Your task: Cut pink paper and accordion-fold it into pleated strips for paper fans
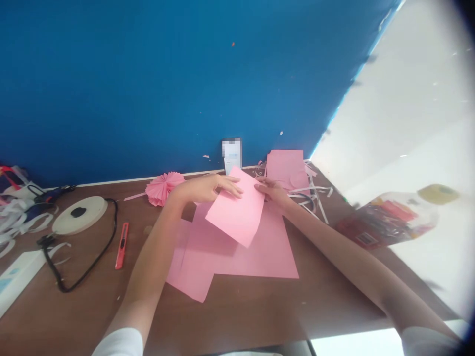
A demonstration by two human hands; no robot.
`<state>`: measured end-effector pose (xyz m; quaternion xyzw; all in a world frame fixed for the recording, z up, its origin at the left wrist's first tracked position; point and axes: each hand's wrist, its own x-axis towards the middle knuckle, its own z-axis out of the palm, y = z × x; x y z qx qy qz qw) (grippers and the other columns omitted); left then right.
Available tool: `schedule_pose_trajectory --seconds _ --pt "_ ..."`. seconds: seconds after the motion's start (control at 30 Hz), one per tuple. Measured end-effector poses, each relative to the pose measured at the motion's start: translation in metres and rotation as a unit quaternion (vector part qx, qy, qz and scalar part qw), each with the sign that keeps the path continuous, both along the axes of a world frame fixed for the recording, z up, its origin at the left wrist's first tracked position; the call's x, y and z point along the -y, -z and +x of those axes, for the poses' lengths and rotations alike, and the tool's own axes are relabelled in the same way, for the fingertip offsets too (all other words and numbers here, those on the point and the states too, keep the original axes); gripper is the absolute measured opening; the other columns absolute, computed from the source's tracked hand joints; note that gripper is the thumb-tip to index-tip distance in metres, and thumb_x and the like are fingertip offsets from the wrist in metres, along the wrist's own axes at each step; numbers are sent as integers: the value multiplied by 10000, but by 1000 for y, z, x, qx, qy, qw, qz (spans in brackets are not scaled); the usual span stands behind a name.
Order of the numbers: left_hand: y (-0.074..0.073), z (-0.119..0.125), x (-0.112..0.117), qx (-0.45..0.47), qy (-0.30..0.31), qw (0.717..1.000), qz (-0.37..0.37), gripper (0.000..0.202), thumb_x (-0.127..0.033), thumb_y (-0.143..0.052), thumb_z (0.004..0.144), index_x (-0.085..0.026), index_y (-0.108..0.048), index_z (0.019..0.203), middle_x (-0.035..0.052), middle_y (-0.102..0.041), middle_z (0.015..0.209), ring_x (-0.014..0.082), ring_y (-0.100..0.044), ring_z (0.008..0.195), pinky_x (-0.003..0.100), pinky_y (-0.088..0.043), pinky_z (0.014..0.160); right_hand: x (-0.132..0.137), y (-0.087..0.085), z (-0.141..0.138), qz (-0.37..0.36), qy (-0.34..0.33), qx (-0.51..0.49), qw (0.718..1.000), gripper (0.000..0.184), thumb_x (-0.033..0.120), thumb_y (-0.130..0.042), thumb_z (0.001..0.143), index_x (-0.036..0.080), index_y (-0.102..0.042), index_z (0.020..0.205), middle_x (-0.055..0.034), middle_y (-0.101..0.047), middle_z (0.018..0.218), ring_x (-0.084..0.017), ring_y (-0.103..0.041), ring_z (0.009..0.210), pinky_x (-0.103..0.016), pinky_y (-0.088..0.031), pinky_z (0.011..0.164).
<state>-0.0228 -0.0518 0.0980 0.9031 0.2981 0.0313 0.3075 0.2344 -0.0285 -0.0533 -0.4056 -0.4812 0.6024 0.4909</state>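
**Pink sheet between our hands, over the loose paper**

We have a small light pink paper sheet [235, 207] at a slant between our hands, above the middle of the bench. Our left hand [208, 188] lies open and flat along its upper edge, fingers extended. Our right hand [273, 192] is curled at the opposite corner and seems to pinch the paper. Beneath it, larger pink paper sheets [256, 259] overlap on the brown bench [237, 316]. The step in hand looks like handling this one sheet, and any move from here calls for a firm pinch while the flat hand steadies the paper.

Beyond, a pink paper stack [287, 168] sits among white paper strips [315, 193] near the blue wall [148, 84]. A pink paper rosette [163, 189] lies just beside our left wrist. Further left are a red utility knife [121, 245], a cream round disc [79, 215], a black cable [89, 269] and a white power strip [18, 279]. To the right lies a clear bag of red items [386, 220].
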Motion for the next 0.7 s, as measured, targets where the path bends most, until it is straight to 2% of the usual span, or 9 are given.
schedule_pose_trajectory --seconds 0.13,0.27,0.37,0.47,0.6,0.7 --pt "7 -11 -8 -47 -46 998 -22 403 -135 -506 836 -311 -676 1155 -8 -628 1291 200 -558 1210 286 -468 943 -5 8 5 32 20 53 998 394 490 -774 670 204 -660 917 -17 -673 817 -158 -609 668 -277 -492 557" --pt "20 -3 -18 -8 -129 990 52 308 -261 -471 908 -249 -654 1156 22 -654 1237 188 -596 1127 291 -451 948 -5 13 4 108 1 144 984 329 482 -744 703 195 -683 853 -18 -659 816 -168 -600 719 -281 -485 606" --pt "40 19 -23 47 -140 981 129 351 -304 -527 897 -221 -589 1232 58 -603 1306 217 -541 1199 327 -409 1013 -3 13 1 155 1 181 971 280 459 -709 744 200 -674 842 -10 -644 800 -164 -590 728 -276 -472 623" --pt "65 41 -25 39 -145 972 179 348 -280 -543 889 -202 -581 1226 94 -604 1283 262 -528 1208 374 -391 1030 -2 11 -1 191 26 184 964 257 434 -692 762 200 -656 861 -16 -638 824 -161 -581 740 -270 -462 626" --pt "90 55 -29 43 -153 974 160 282 -253 -401 952 -203 -607 1138 105 -650 1164 256 -586 1115 377 -448 953 1 7 -2 175 78 152 970 307 443 -648 792 222 -612 1003 -25 -642 829 -154 -565 688 -259 -454 564" --pt "98 52 -34 50 -160 975 147 287 -230 -373 954 -195 -614 1106 116 -650 1151 256 -587 1103 387 -455 943 2 8 -3 138 89 119 979 288 463 -646 787 227 -608 947 -8 -621 772 -127 -516 589 -234 -414 474"
